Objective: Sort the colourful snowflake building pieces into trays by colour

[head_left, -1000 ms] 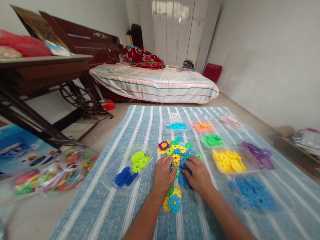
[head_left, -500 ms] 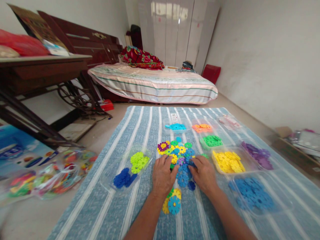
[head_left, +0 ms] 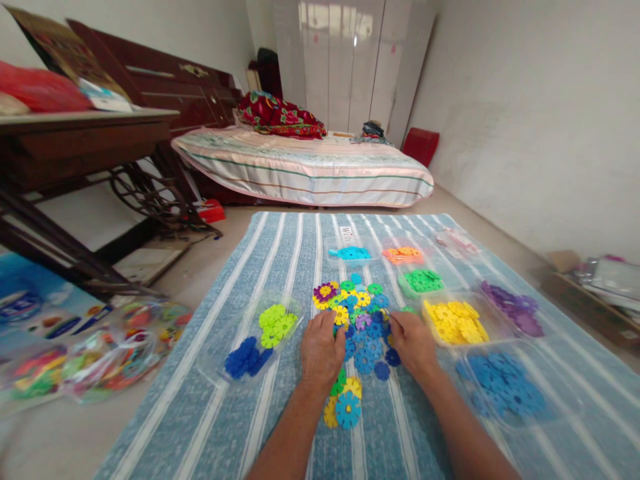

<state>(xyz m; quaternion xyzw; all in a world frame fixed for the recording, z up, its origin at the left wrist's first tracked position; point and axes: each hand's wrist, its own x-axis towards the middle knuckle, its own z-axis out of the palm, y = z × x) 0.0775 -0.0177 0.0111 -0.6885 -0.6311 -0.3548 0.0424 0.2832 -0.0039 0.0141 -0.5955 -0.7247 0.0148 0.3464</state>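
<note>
A colourful cluster of flower-shaped plastic discs lies mid-table, blue in its lower part, with yellow, green and purple ones above. My left hand is at the cluster's left edge, fingers curled over a disc there that is mostly hidden. Across from it, my right hand pinches at the right edge; a sliver of a disc shows at its fingertips. Dark blue discs lie by the right hand. Closer to me is a small group of yellow, green and light blue discs.
On the right stand clear trays of yellow discs, blue discs, purple discs and green discs. A tray with lime and dark blue discs sits left. Striped cloth covers the table; a bed is beyond.
My right hand has shifted slightly right, its fingers drawn together, and more dark blue discs show beside it. My left hand has turned a little, with its thumb pulled back left.
</note>
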